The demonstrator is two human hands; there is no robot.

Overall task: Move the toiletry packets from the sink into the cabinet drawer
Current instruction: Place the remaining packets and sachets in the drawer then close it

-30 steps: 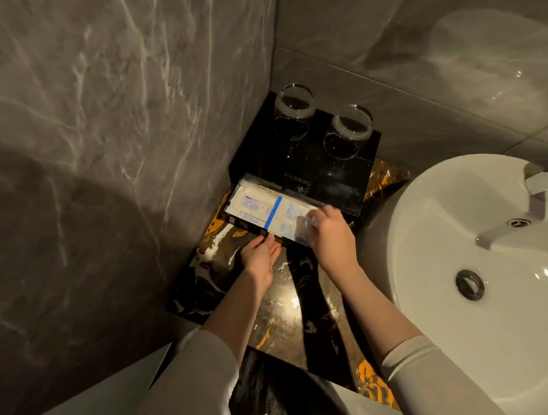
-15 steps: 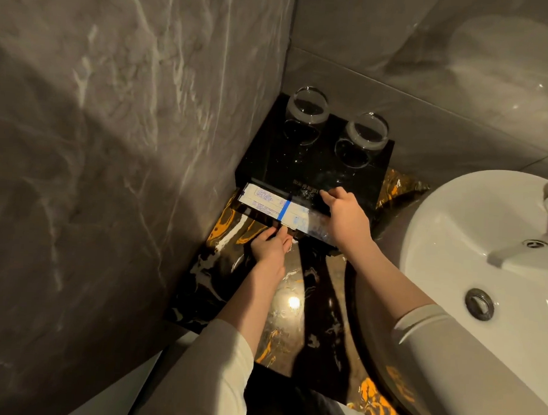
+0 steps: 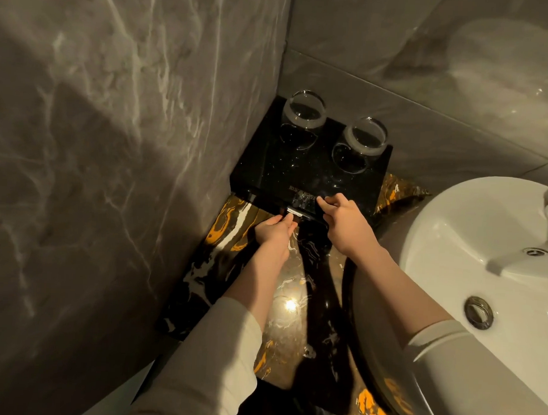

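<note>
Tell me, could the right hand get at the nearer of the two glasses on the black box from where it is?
Probably yes. The right hand rests at the black box's front edge, and the box top between it and the nearer glass is bare, so nothing looks to block it.

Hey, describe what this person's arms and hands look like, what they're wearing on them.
Both arms wear long, light cream sleeves, the left sleeve and the right sleeve, each pushed up so the forearms are bare below the cuff. The fabric looks soft and plain, with no visible print or markings. The left hand and right hand are bare: no gloves, and no rings, watch or bracelets that can be seen in this dim light.
</note>
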